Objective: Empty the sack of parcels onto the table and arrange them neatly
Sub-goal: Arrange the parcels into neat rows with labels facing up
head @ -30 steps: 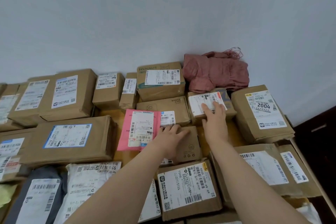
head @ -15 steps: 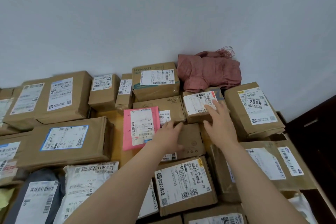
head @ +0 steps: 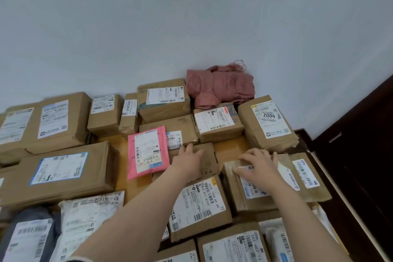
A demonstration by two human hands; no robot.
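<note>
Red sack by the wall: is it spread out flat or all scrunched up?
Scrunched up. The red sack lies in a lumpy, creased heap, not flat.

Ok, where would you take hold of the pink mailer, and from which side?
Pink mailer: pinch its near left corner, coming from the left. It is thin and flat, and that corner seems to jut over bare table; the left hand crowds its right edge.
</note>
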